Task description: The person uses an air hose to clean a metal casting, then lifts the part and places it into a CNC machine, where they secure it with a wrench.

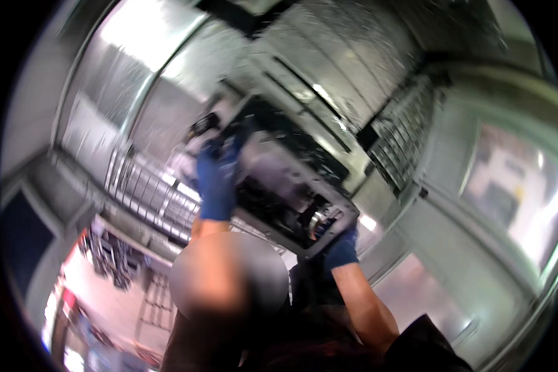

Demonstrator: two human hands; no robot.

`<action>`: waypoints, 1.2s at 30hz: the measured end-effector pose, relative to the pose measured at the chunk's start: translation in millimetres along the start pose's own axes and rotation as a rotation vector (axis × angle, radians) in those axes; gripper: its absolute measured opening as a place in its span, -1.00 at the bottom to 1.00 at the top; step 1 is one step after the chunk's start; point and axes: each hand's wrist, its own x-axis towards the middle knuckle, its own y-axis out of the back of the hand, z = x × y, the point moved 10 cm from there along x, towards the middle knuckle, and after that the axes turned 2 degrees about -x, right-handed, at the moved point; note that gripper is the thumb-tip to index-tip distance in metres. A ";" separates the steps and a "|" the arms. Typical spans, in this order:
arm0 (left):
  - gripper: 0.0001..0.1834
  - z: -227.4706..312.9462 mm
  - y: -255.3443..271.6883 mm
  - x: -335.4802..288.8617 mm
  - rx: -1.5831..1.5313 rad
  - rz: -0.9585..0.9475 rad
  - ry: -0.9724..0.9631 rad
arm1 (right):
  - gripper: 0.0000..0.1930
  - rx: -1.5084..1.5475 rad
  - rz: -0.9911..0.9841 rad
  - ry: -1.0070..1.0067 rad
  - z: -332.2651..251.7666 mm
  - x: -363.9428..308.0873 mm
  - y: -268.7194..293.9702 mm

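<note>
A grey metal housing (281,232) with a flat rectangular flange and a hollow, dark inside is held tilted in front of me. My left hand (217,177), in a blue glove, grips its left end; motion blur softens the fingers. Around the lower right corner my right hand (343,249), also blue-gloved, is closed, its fingers partly hidden by the housing. Just beyond the housing lies a dark, flat fixture plate (319,155).
Shiny metal walls (347,31) surround the work area. Wire grating (152,192) runs along the left, and another grid (406,127) stands at the right. A grey door with a window (508,186) is on the right. Blurred shop equipment (115,254) shows at lower left.
</note>
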 end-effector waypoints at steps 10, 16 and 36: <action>-0.77 -35.0 27.4 -0.3 0.263 -0.067 0.201 | -0.54 -0.553 0.395 0.274 38.3 -13.0 70.6; -0.77 -30.0 23.6 -3.4 0.420 -0.142 0.154 | -0.51 -0.449 0.500 0.178 20.1 -38.0 36.4; -0.78 -24.3 8.0 -12.0 0.223 -0.062 0.174 | -0.55 -0.506 0.476 0.191 55.4 -8.3 56.4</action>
